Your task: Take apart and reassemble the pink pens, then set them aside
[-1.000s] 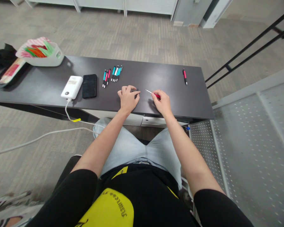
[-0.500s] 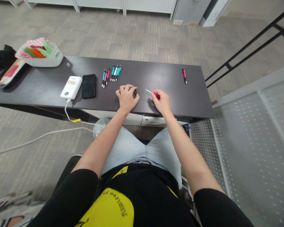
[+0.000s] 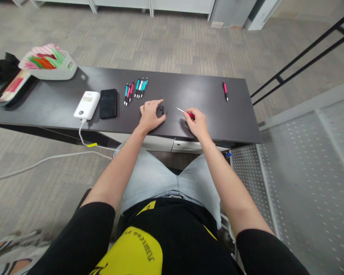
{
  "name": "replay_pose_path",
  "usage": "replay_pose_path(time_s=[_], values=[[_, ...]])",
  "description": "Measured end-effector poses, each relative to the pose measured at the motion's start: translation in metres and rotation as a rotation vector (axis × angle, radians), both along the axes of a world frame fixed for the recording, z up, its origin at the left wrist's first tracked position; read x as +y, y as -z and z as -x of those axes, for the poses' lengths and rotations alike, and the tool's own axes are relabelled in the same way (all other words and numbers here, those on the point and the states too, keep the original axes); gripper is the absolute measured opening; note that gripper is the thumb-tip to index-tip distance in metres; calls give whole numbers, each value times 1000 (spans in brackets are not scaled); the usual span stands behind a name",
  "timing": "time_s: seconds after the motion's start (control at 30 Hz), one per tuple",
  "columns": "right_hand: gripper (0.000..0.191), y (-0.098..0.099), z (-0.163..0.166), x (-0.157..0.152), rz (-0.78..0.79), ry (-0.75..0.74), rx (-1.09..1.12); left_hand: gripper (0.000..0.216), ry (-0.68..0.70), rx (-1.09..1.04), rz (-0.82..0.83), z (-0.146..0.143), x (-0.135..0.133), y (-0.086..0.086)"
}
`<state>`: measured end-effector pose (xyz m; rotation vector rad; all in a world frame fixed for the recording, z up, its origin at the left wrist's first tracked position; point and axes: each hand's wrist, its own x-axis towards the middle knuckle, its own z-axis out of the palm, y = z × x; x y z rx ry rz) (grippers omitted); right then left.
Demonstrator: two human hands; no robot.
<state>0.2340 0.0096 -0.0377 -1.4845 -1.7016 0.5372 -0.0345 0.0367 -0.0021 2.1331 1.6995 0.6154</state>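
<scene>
Mid-frame, the right hand's (image 3: 197,123) fingers clasp a red barrel (image 3: 190,115), its white tip (image 3: 180,109) pointing left. The left hand's (image 3: 150,114) fingers are parted beside small black parts (image 3: 162,110); contact is unclear. A gap separates the hands. The tabletop's (image 3: 195,89) near edge passes beneath both wrists; pens (image 3: 137,88) lie upper left of centre, a red pen (image 3: 225,91) near the right edge.

My right fingers (image 3: 199,113) hide part of the red barrel (image 3: 190,115) they grip. The dark pieces (image 3: 162,110) by my left fingers (image 3: 157,102) are too small to make out, as is the print (image 3: 87,98) on the white device (image 3: 83,107). My view's left edge cuts off the black bundle (image 3: 1,70).
</scene>
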Motion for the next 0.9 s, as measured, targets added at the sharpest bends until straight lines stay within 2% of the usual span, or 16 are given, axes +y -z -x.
replay_pose_path(time_s=[0.2, 0.33, 0.4, 0.6, 0.67, 0.73, 0.9], values=[[38, -3, 1, -1, -2, -2, 12, 80, -34, -15, 0, -2, -3, -1], [32, 0, -1, 0, -10, -35, -4, 83, -42, -22, -38, -3, -8, -6], [27, 1, -2, 2, -10, -64, -22, 73, -19, -22, -54, -5, -13, -8], [24, 0, -3, 2, 12, -196, -126, 17, 150, -23, -62, -14, -24, -3], [23, 0, -2, 1, 11, -218, -142, 13, 172, -48, -60, -16, -25, 0], [21, -1, -1, 1, 10, -202, -124, 18, 139, -79, -64, -17, -24, 1], [27, 0, -1, 3, 11, -34, 3, 17, -82, -136, -51, -14, -27, 3]])
